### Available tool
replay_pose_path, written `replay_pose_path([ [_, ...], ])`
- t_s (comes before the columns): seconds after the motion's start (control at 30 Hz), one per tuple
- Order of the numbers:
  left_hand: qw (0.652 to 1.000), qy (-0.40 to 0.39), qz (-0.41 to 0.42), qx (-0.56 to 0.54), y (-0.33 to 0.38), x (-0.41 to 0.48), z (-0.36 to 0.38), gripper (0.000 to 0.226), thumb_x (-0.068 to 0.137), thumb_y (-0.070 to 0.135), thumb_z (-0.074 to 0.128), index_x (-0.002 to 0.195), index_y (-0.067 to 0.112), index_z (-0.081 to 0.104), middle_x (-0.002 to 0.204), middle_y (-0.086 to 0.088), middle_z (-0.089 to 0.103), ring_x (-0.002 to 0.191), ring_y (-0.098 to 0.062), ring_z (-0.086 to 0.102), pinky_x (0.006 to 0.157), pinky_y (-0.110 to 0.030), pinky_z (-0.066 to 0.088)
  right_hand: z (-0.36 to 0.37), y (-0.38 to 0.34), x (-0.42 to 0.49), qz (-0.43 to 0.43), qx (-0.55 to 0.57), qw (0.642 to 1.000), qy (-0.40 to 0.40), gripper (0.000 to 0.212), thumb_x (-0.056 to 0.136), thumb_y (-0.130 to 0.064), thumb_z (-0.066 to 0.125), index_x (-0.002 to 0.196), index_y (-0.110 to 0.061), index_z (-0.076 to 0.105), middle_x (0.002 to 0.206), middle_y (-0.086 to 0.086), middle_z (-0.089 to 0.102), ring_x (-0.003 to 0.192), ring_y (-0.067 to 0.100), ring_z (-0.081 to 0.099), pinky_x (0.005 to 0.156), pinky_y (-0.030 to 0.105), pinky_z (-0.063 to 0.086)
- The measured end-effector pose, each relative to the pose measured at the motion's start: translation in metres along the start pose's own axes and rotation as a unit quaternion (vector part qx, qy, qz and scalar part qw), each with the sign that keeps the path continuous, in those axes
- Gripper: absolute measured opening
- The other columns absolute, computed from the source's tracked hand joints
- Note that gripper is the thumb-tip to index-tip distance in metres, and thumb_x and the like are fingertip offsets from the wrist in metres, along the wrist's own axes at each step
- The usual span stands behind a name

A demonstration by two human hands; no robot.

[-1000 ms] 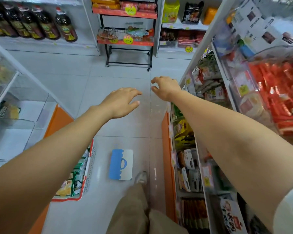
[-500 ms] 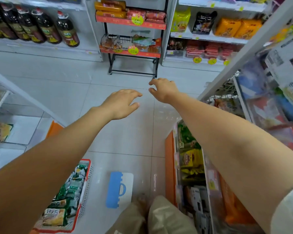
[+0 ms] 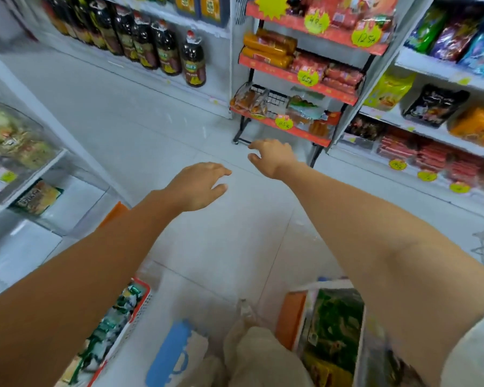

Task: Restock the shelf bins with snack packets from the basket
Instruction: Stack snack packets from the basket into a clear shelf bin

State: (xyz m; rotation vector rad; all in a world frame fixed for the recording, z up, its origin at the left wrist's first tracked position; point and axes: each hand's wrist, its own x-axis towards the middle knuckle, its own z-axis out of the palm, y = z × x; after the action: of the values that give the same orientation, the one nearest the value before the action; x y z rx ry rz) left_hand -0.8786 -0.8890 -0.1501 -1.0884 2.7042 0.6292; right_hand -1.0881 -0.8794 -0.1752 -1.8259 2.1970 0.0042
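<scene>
Both my arms reach forward over the aisle floor. My left hand (image 3: 197, 184) hangs palm down with relaxed fingers and holds nothing. My right hand (image 3: 273, 156) is a little farther ahead, fingers loosely curled, also empty. The red-rimmed basket (image 3: 141, 300) of green and white snack packets (image 3: 106, 331) sits on the floor at the lower left, partly behind my left forearm. Clear shelf bins (image 3: 20, 152) with packets stand at the left. A bin of green packets (image 3: 336, 319) is at the lower right under my right arm.
A blue and white card (image 3: 171, 356) lies on the floor by my leg. Ahead stands a red and black rack (image 3: 288, 79) of sausages. Dark bottles (image 3: 165, 48) line the far left shelf. Snack shelves (image 3: 430, 129) run along the right.
The view has swung up and to the right, so the rack and far shelves look nearer. Both hands stay outstretched and empty; the basket has slid to the lower left of the view.
</scene>
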Motion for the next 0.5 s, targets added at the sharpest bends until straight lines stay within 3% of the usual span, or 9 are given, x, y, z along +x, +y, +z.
replay_pose_path([
  [0.2,0.997,0.039,-0.064,-0.029,-0.05,0.036,-0.028,0.047,0.104,0.032,0.043,0.149,0.02,0.041,0.157,-0.004,0.034,0.144,-0.021,0.03,0.115,-0.032,0.022,-0.019,-0.022,0.094,-0.058,-0.003,0.998,-0.017,0.042,0.102,-0.035,0.038,0.139,-0.018,0.048,0.138,0.009,0.053,0.126,0.031,0.047,0.103,0.043,0.033],
  [0.5,0.981,0.056,-0.178,-0.059,-0.151,0.056,-0.047,0.047,0.105,0.036,0.039,0.15,0.024,0.037,0.159,0.0,0.031,0.146,-0.02,0.026,0.117,-0.034,0.02,-0.013,-0.113,0.205,-0.173,-0.031,0.983,-0.06,0.043,0.103,-0.036,0.038,0.142,-0.02,0.043,0.14,0.009,0.049,0.127,0.029,0.046,0.103,0.04,0.034],
])
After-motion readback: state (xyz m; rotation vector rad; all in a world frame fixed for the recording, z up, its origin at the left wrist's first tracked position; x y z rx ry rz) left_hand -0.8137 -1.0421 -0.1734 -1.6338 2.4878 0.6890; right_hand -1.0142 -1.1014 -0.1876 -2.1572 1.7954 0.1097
